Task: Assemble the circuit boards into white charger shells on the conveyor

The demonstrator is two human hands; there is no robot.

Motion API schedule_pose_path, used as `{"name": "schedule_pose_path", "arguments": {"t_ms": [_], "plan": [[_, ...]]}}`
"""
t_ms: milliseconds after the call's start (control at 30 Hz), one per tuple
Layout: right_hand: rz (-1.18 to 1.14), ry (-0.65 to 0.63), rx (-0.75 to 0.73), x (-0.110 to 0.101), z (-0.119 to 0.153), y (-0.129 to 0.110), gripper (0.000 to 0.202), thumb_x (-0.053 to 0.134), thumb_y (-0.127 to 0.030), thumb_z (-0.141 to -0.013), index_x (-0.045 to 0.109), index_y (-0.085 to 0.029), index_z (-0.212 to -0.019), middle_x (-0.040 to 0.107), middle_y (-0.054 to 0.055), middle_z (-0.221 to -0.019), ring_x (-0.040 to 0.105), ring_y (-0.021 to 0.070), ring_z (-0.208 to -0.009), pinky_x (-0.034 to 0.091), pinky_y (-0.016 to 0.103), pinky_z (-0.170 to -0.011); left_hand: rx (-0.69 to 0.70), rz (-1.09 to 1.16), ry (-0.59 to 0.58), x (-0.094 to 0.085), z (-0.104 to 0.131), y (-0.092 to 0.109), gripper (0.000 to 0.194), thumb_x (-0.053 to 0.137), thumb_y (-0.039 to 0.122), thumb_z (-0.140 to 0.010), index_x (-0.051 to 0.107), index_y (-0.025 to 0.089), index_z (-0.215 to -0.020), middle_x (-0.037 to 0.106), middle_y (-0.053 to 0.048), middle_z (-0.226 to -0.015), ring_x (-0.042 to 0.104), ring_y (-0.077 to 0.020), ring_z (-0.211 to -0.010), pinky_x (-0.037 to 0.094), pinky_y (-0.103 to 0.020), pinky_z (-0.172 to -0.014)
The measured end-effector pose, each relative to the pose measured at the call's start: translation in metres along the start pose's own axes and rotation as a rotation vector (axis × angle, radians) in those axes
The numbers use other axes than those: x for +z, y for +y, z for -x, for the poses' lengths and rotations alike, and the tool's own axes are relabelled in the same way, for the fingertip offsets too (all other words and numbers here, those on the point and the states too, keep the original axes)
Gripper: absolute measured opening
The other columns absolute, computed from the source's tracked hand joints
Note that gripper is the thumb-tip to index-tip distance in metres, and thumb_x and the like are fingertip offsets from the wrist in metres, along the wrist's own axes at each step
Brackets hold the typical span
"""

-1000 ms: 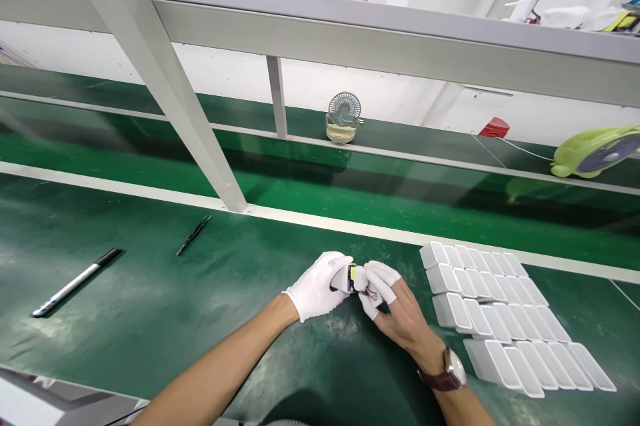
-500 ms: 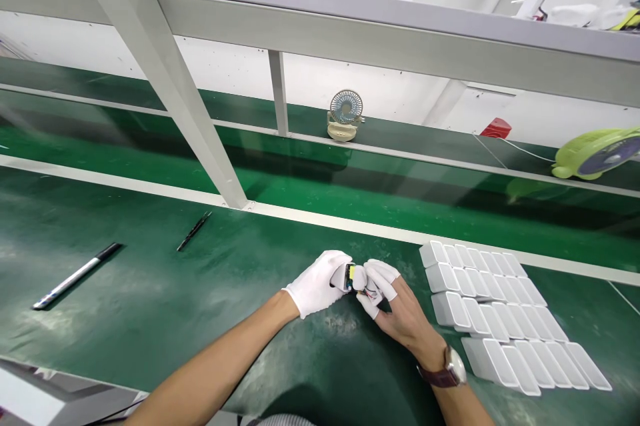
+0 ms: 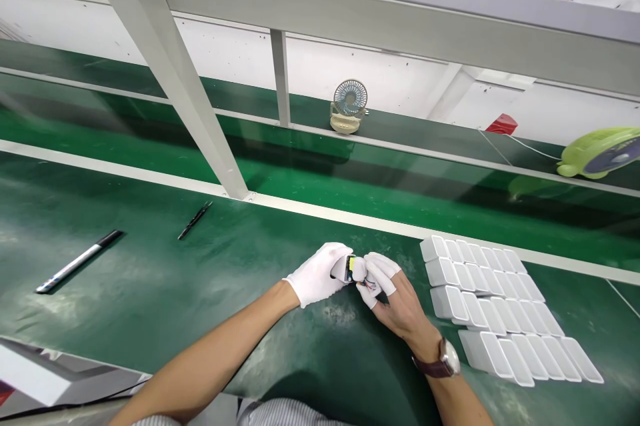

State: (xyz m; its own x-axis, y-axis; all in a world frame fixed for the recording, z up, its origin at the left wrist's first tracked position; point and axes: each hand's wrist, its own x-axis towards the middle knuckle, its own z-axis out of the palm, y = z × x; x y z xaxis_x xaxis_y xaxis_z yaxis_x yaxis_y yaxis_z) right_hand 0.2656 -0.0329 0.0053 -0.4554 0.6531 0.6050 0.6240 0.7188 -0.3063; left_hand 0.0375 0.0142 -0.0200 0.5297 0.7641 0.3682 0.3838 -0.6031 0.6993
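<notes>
My left hand [image 3: 319, 275], in a white glove, is closed round a small white plastic housing [image 3: 341, 269]. A circuit board with a yellow component [image 3: 351, 264] shows at the housing's open end. My right hand [image 3: 400, 299] has white covers on its fingers and a watch at the wrist. Its fingertips pinch a small white rounded part [image 3: 359, 270] right beside the board. Thin wires [image 3: 371, 284], some red, run near those fingertips. Fingers partly hide both pieces, and how they join cannot be made out.
Several rows of white plastic cases [image 3: 493, 316] stand to the right on the green bench [image 3: 210, 306]. A white-and-black marker [image 3: 80, 262] and dark tweezers [image 3: 195, 220] lie at left. A slanted post [image 3: 175, 79] rises behind. Beyond are a small fan [image 3: 349, 106] and a green fan [image 3: 600, 153].
The view has shifted slightly, so the bench and cases sit a little higher in the picture. Both hands keep nearly the same hold on the housing and the rounded part.
</notes>
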Motion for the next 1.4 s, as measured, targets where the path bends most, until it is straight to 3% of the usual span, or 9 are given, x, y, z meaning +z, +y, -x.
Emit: {"name": "schedule_pose_path", "arguments": {"t_ms": [467,767,933,1033,1133,1233,1300,1400], "plan": [[0.013,0.008,-0.003,0.005,0.003,0.001,0.069,0.067,-0.013,-0.089,0.036,-0.019,-0.15,0.058,0.015,-0.134,0.051,0.032,-0.13,0.051,0.054,-0.103,-0.042,0.001,-0.005,0.001,0.0,0.0,0.065,0.074,0.017,-0.075,0.045,0.023,-0.132,0.053,-0.012,-0.129,0.056,-0.0269,-0.121,0.05,-0.045,-0.104],[0.017,-0.06,0.016,0.012,0.002,-0.002,0.069,0.064,-0.016,-0.091,0.031,-0.018,-0.152,0.056,0.017,-0.137,0.045,0.0336,-0.136,0.049,0.054,-0.105,0.0,0.003,-0.026,-0.002,-0.004,0.008,0.069,0.064,0.005,-0.07,0.045,0.023,-0.134,0.058,-0.011,-0.123,0.057,-0.0277,-0.118,0.051,-0.045,-0.1],[-0.059,-0.044,0.083,0.008,0.001,-0.005,0.075,0.072,-0.031,-0.088,0.033,-0.016,-0.15,0.055,0.019,-0.134,0.047,0.0351,-0.132,0.049,0.055,-0.104,0.036,-0.147,-0.009,-0.007,-0.003,0.013,0.074,0.073,0.022,-0.073,0.043,0.021,-0.14,0.061,-0.012,-0.125,0.049,-0.0359,-0.125,0.041,-0.057,-0.106],[-0.128,-0.039,0.132,0.002,0.0,-0.006,0.074,0.071,-0.039,-0.088,0.033,-0.017,-0.149,0.054,0.018,-0.133,0.05,0.0346,-0.127,0.05,0.056,-0.101,0.013,-0.124,-0.062,-0.011,-0.002,0.013,0.06,0.069,0.028,-0.082,0.047,0.022,-0.137,0.065,-0.01,-0.121,0.054,-0.0321,-0.119,0.044,-0.053,-0.104],[-0.185,-0.042,0.143,0.0,0.0,-0.006,0.061,0.064,-0.03,-0.093,0.038,-0.021,-0.147,0.056,0.016,-0.131,0.052,0.0318,-0.123,0.05,0.055,-0.101,-0.055,-0.037,-0.049,-0.011,0.0,0.008,0.051,0.064,0.024,-0.086,0.05,0.025,-0.136,0.064,-0.009,-0.122,0.06,-0.0251,-0.112,0.052,-0.045,-0.098],[-0.2,0.024,0.167,0.005,0.0,-0.006,0.052,0.058,-0.015,-0.094,0.044,-0.025,-0.143,0.059,0.012,-0.125,0.056,0.0275,-0.12,0.05,0.051,-0.101,-0.095,-0.006,0.056,-0.008,0.002,0.003,0.067,0.065,0.017,-0.082,0.04,0.025,-0.144,0.059,-0.011,-0.126,0.063,-0.0229,-0.11,0.056,-0.042,-0.094],[-0.185,0.059,0.192,0.01,-0.001,-0.005,0.053,0.054,-0.009,-0.094,0.045,-0.026,-0.143,0.058,0.012,-0.129,0.054,0.0263,-0.123,0.05,0.05,-0.103,-0.022,-0.06,0.149,-0.009,0.0,0.005,0.074,0.067,0.015,-0.081,0.036,0.024,-0.147,0.056,-0.014,-0.132,0.06,-0.0255,-0.117,0.054,-0.045,-0.097],[-0.166,0.006,0.186,0.017,0.0,-0.004,0.055,0.051,-0.008,-0.095,0.041,-0.025,-0.147,0.046,0.013,-0.145,0.047,0.0272,-0.134,0.046,0.05,-0.109,0.209,-0.195,0.167,-0.017,-0.008,0.012,0.06,0.066,0.012,-0.084,0.047,0.027,-0.139,0.058,-0.012,-0.132,0.058,-0.0264,-0.119,0.051,-0.049,-0.1]]}}
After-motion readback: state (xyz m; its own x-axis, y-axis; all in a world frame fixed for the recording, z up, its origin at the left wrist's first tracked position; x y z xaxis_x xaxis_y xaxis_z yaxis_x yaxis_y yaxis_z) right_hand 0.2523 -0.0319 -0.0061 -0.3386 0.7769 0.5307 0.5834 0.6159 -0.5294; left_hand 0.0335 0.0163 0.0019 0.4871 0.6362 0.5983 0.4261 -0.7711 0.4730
